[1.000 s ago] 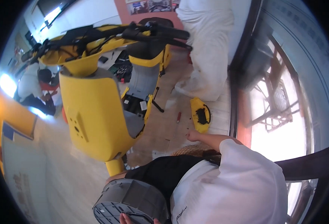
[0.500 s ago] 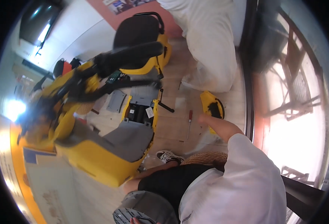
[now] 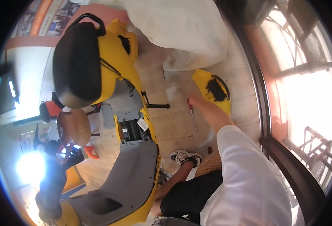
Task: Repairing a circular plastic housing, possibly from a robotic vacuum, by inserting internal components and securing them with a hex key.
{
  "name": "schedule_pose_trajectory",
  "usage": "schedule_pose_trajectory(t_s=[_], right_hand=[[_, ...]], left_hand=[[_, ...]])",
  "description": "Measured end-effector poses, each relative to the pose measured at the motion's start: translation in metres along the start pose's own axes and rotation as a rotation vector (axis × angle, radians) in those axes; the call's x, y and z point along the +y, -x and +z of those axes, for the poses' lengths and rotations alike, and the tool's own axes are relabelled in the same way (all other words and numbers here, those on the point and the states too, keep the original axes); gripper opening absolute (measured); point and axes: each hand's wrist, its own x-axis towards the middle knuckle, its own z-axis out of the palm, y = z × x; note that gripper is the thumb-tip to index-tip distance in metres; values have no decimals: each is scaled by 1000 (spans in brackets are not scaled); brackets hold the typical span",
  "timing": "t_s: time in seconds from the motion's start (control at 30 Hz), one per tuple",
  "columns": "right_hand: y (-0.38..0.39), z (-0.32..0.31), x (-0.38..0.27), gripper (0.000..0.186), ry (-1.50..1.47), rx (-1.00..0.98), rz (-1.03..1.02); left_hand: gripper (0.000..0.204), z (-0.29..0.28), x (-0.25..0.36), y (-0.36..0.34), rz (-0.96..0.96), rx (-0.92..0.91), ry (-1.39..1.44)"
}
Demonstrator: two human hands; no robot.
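Note:
My right hand [image 3: 195, 100] reaches down to the floor from a white sleeve. Its fingers close at the red handle of a screwdriver [image 3: 193, 118], whose shaft points back toward my legs. Just beyond the hand lies a loose yellow panel [image 3: 200, 78] with a black part on it. To the left stands a yellow scooter [image 3: 117, 49] with a black seat [image 3: 77, 64] and a grey footboard [image 3: 126, 177]. An open compartment [image 3: 132, 130] in its floor shows black parts and a white label. My left hand is out of view.
A white-covered bulky thing [image 3: 181, 26] stands at the far side. A dark door frame [image 3: 262, 101] runs along the right. The scooter's kickstand-like black bar [image 3: 158, 106] juts toward the screwdriver. A woven stool [image 3: 74, 128] stands beyond the scooter at left.
My view has turned, bringing the seat and compartment nearer the left. My right hand has come to the screwdriver's handle. My left hand and most of the grey drum-shaped thing have left the picture.

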Motion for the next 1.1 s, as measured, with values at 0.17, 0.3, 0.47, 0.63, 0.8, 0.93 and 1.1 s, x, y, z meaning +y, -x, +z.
schedule_pose_trajectory(t_s=[0.17, 0.3, 0.47, 0.63, 0.8, 0.93, 1.1], right_hand=[[-15, 11, -45, 46, -117, 176, 18], [-69, 38, -21, 42, -138, 284, 80], [-77, 28, -78, 42, -111, 202, 133], [-85, 29, -90, 52, 16, 244, 130], [-97, 21, -111, 57, 67, 139, 110], [-120, 29, -119, 59, 82, 121, 59], [-151, 31, -125, 63, 99, 177, 38]], left_hand=[[97, -7, 10, -40, -10, -23, -34], [97, -17, 10, -66, 25, -108, -29], [96, -18, 15, -76, -25, -129, -35], [96, -27, 14, -82, -60, -146, -40], [95, -30, 10, -107, -67, -142, -29], [95, -21, 8, -128, -83, -134, -3], [94, -18, 5, -141, -131, -103, 6]])
